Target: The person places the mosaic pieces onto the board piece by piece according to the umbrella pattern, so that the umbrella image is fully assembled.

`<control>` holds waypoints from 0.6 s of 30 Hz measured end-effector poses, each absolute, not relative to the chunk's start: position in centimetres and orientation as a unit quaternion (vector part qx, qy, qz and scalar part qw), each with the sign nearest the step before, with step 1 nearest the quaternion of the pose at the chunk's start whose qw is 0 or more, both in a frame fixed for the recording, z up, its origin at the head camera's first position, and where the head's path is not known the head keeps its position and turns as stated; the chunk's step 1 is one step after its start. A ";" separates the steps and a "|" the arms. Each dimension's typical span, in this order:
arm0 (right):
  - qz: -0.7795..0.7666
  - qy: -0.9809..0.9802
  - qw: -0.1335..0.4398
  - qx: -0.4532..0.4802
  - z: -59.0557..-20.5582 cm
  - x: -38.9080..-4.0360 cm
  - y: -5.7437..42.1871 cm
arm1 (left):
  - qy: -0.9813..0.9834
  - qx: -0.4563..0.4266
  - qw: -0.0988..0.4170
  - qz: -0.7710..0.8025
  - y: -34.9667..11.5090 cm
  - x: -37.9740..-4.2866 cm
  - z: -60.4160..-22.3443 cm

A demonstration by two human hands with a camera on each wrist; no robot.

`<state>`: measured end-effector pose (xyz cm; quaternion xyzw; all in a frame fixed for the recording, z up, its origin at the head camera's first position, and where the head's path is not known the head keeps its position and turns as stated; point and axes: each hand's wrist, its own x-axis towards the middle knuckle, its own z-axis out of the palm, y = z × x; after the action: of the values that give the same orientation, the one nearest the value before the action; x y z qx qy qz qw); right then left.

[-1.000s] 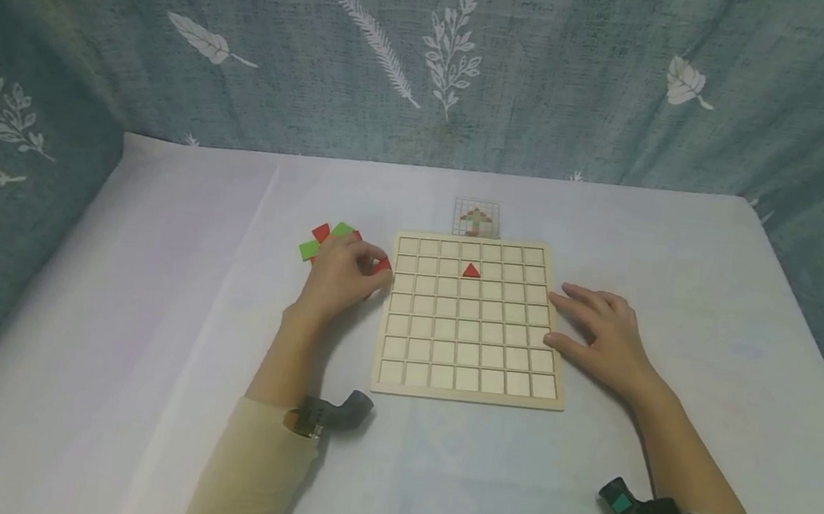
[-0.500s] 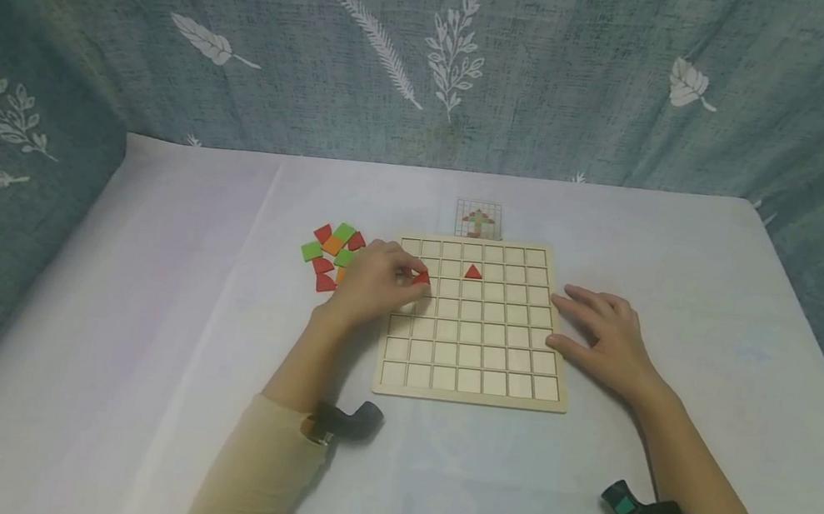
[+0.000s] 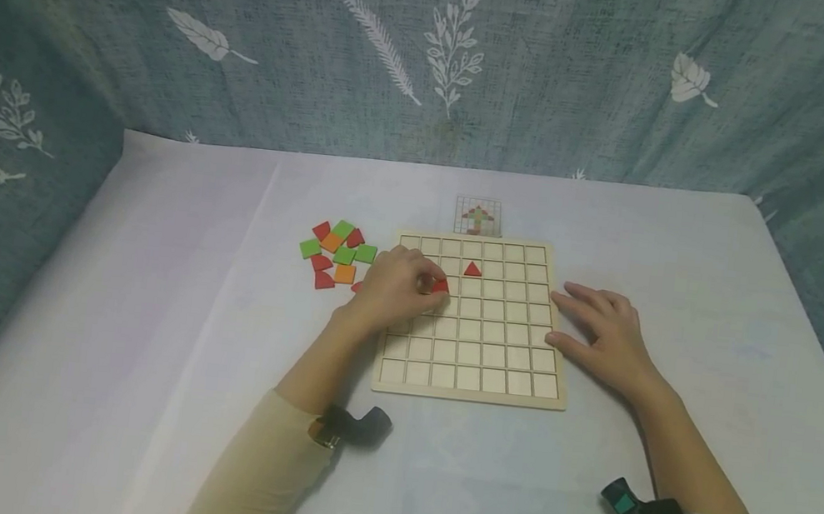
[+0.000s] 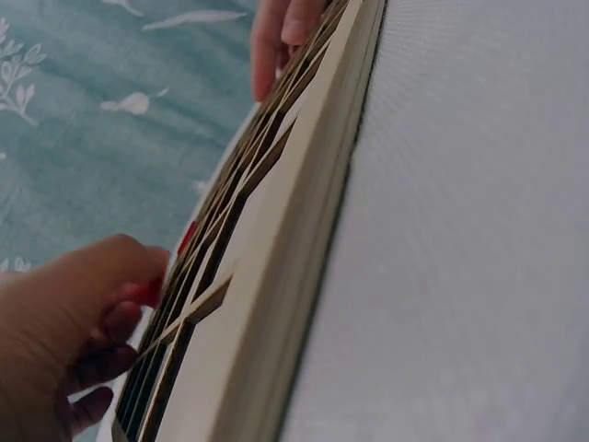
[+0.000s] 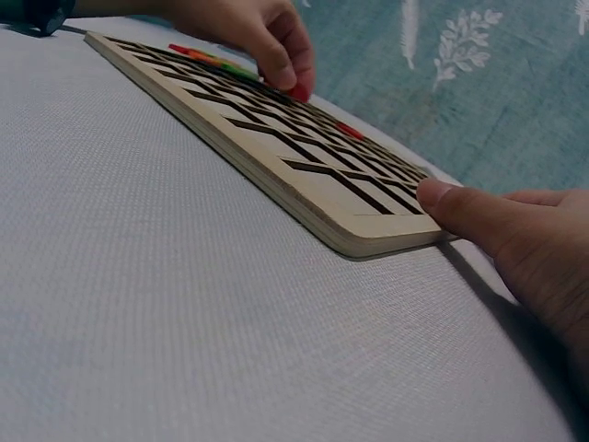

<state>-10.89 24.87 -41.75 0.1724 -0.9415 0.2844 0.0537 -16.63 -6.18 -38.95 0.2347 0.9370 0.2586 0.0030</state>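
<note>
Between thumb and fingertips my left hand [image 3: 395, 289] pinches a small red tile [image 3: 441, 285] over the upper left part of the wooden grid board [image 3: 468, 396]. The tile's full shape is partly covered by the fingers. A red triangular tile [image 3: 472, 270] lies in a cell of the board's second row, a little to the right of that hand. In the right wrist view the thumb of my right hand [image 5: 529, 244] touches the board's edge. Seen from the head, the right hand [image 3: 603, 332] has its fingers extended along the board's right side, holding nothing.
Left of the board lie loose tiles: several red ones [image 3: 321, 262], green squares [image 3: 311, 249] and orange squares [image 3: 345, 273]. A small gridded card [image 3: 478, 216] with a coloured pattern lies at the board's back edge. A patterned curtain [image 3: 552, 71] hangs behind the white table [image 3: 479, 482].
My left hand has moved right, from the loose tiles onto the board, carrying the red tile. The tiles it covered now show. The right hand has stayed in place.
</note>
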 end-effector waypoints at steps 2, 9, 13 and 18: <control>0.285 -0.942 0.054 0.171 -41.8 -10.9 24.8 | 0.938 0.238 -0.006 0.254 -6.2 -16.7 -39.3; 0.286 -0.941 0.053 0.172 -41.6 -10.8 24.7 | 0.932 0.236 -0.002 0.275 -6.2 -16.6 -39.8; 0.286 -0.941 0.053 0.173 -41.6 -10.8 24.7 | 0.931 0.226 -0.001 0.286 -6.1 -16.5 -39.9; 0.286 -0.940 0.056 0.177 -41.6 -10.8 24.8 | 0.931 0.204 0.000 0.304 -5.9 -16.5 -40.0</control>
<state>-10.82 24.79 -41.61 0.1771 -0.9401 0.2860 0.0557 -16.45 -5.90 -40.02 0.2041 0.9307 0.3035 0.0004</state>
